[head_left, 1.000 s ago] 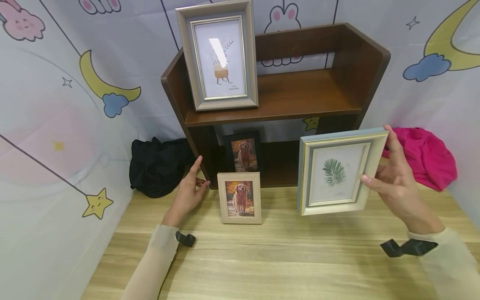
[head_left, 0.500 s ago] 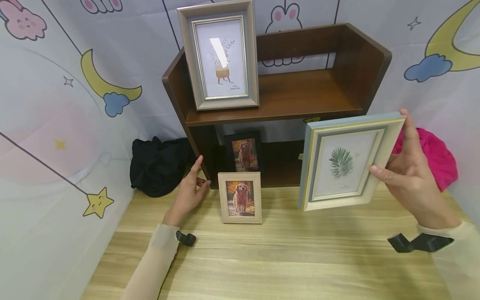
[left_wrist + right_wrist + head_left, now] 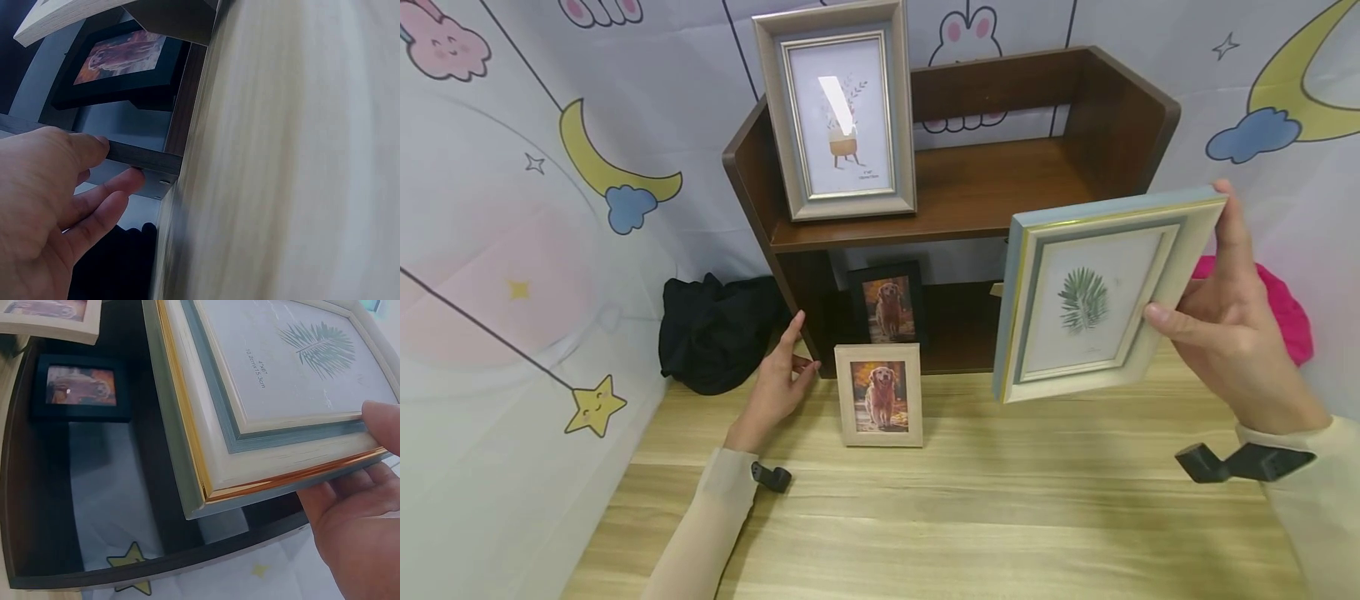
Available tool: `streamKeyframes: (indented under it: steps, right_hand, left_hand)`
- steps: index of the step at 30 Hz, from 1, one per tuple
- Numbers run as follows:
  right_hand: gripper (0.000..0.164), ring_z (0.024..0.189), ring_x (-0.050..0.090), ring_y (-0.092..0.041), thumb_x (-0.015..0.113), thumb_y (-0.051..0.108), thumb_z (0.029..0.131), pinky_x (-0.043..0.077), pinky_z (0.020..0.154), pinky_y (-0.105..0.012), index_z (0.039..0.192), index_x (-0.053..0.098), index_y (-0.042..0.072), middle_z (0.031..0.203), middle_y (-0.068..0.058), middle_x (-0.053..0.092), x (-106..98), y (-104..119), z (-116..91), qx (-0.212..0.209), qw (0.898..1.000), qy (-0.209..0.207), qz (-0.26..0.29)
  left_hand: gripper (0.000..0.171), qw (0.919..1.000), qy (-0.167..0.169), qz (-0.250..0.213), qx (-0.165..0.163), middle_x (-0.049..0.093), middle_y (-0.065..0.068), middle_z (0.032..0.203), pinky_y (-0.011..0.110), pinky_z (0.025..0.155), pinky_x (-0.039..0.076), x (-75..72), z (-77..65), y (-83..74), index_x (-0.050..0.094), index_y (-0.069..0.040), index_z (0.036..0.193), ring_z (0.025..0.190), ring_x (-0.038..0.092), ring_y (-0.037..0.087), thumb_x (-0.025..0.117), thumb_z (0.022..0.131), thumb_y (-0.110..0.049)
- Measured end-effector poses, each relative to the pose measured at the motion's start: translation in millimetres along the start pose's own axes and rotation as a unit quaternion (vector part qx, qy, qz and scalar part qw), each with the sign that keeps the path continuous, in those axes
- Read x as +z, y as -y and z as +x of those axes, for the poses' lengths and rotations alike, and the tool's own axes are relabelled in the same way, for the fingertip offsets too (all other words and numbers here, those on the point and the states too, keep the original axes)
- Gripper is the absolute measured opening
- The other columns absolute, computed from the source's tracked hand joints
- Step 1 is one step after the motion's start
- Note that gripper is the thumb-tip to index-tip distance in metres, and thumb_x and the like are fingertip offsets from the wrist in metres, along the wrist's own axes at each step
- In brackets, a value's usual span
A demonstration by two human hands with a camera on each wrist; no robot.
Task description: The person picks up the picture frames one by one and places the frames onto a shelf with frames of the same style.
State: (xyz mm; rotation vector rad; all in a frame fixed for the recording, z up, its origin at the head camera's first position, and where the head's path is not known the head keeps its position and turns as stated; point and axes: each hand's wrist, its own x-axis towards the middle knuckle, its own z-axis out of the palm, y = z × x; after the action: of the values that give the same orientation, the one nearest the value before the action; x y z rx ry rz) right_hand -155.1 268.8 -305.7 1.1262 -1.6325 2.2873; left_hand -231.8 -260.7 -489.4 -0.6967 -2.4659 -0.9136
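My right hand (image 3: 1232, 333) grips a cream and blue picture frame (image 3: 1183, 250) with a green leaf print, thumb on its front and fingers behind the right edge. It is held up, tilted, in front of the dark brown shelf's (image 3: 985, 187) right half. At the shelf's lower left front edge, my left hand (image 3: 775, 383) holds the side panel (image 3: 144, 156), its fingers on either side in the left wrist view. Just right of it a small light wood frame (image 3: 880, 437) with a dog photo stands on the table. Behind that, a black dog-photo frame (image 3: 916, 304) stands on the lower shelf.
A large beige frame (image 3: 902, 125) with a plant print stands on the upper shelf's left. Black cloth (image 3: 715, 333) lies left of the shelf, bright pink cloth (image 3: 1288, 317) on the right. The wooden table (image 3: 962, 500) extends in front; printed curtains (image 3: 700, 83) close off the back.
My right hand has lifted the leaf-print frame and shifted it slightly right, tilting it more. My left hand has stayed on the side panel. The other frames have not moved.
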Motion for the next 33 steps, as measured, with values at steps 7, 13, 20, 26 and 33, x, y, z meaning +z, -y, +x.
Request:
streamKeyframes:
  steps: [7,13,20,26,33]
  right_hand:
    - [0.111,0.143,0.062,-0.037,0.025,-0.038,0.087,0.062,0.104,-0.045,0.174,0.002,0.027,0.166,-0.026,0.033,-0.5,3.2,14.4,-0.020,0.997,0.031,0.070]
    - [0.113,0.140,0.062,-0.043,0.020,-0.038,0.089,0.063,0.102,-0.052,0.173,-0.001,0.034,0.164,-0.029,0.037,-2.1,4.6,23.6,-0.016,0.987,0.054,0.151]
    - [0.114,0.143,0.058,-0.043,0.021,-0.039,0.086,0.062,0.104,-0.054,0.172,-0.001,0.033,0.168,-0.023,0.026,-2.7,15.6,33.9,-0.023,0.985,0.059,0.159]
    - [0.110,0.141,0.057,-0.042,0.022,-0.038,0.087,0.060,0.108,-0.051,0.171,0.003,0.030,0.165,-0.023,0.028,-0.6,26.6,42.9,-0.022,0.989,0.054,0.136]
    - [0.113,0.139,0.057,-0.042,0.021,-0.037,0.087,0.061,0.106,-0.053,0.173,0.002,0.035,0.159,-0.027,0.035,1.0,35.3,54.9,-0.030,0.989,0.047,0.135]
  left_hand:
    - [0.106,0.9999,0.009,-0.002,-0.013,0.056,0.039,0.148,0.047,0.078,0.066,-0.5,0.0,0.8,0.013,-0.030,0.173,0.085,0.080,0.031,0.076,0.095,0.007]
    - [0.106,0.9999,0.006,0.004,-0.012,0.059,0.038,0.146,0.048,0.076,0.066,0.1,-2.5,2.4,0.014,-0.030,0.173,0.083,0.080,0.030,0.076,0.095,0.006]
    - [0.106,0.9999,0.005,0.003,-0.010,0.059,0.038,0.144,0.048,0.077,0.066,0.3,-2.5,1.1,0.014,-0.028,0.173,0.083,0.080,0.030,0.077,0.094,0.007]
    - [0.107,1.0000,-0.003,0.006,-0.002,0.060,0.039,0.141,0.048,0.076,0.066,0.8,-1.4,0.2,0.015,-0.027,0.173,0.082,0.080,0.030,0.077,0.093,0.008]
    - [0.107,1.0000,-0.004,0.008,0.000,0.060,0.039,0.142,0.048,0.077,0.066,1.1,-0.2,0.2,0.015,-0.027,0.172,0.082,0.080,0.029,0.077,0.093,0.009]
